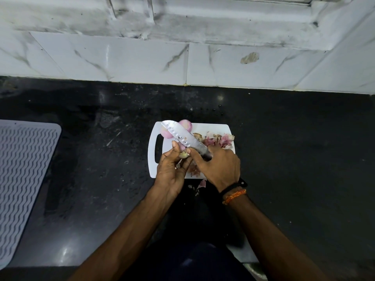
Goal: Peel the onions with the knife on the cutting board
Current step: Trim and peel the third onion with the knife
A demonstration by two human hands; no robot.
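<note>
On a dark stone kitchen counter, seen from above, a grey ribbed drying mat [24, 179] lies at the far left, well apart from the work. Near the middle sits a white plastic cutting board [227, 129] with a handle slot on its left side. Two peeled pinkish onions [185, 125] rest at the board's far left corner, partly hidden by the blade. The left hand [172, 171] curls around a small onion [183, 154], holding it just above the board. The right hand [220, 165] grips the handle of a dimpled santoku knife [182, 136], its blade angled up and to the left, its thumb pressing toward the onion. Papery onion skins [219, 138] lie scattered over the board's right side. Judging by this, a third onion is mid-peel; the next move probably calls for catching loose skin between blade and thumb and pulling it away, keeping the edge off the left fingers.
</note>
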